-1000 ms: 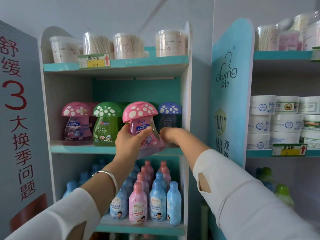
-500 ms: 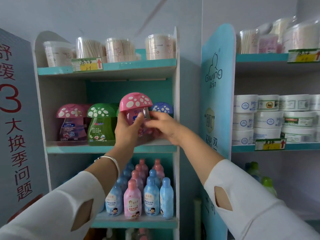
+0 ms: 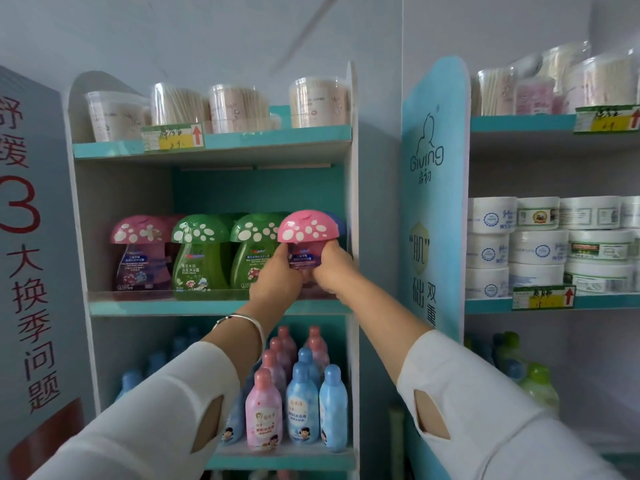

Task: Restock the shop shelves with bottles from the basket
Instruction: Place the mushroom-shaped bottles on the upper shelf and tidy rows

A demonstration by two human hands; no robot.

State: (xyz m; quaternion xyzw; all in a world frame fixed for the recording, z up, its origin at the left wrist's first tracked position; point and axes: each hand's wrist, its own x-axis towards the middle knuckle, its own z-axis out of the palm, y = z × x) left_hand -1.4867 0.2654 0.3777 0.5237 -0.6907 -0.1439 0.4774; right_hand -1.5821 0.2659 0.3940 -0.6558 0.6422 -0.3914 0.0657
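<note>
Pink-capped mushroom bottle (image 3: 306,239), one, at right end of middle shelf (image 3: 166,306); left hand (image 3: 277,280) and right hand (image 3: 332,268) both curl fingers round its body. Alongside: two green bottles (image 3: 202,258), one pink bottle (image 3: 142,258).

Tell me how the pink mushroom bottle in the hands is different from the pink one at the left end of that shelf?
The held pink bottle is gripped by the left hand and right hand at the row's right end; the left pink bottle stands untouched. The held pink bottle's cap looks lighter pink; the left pink bottle's looks darker. Both have white-spotted mushroom caps.
</note>
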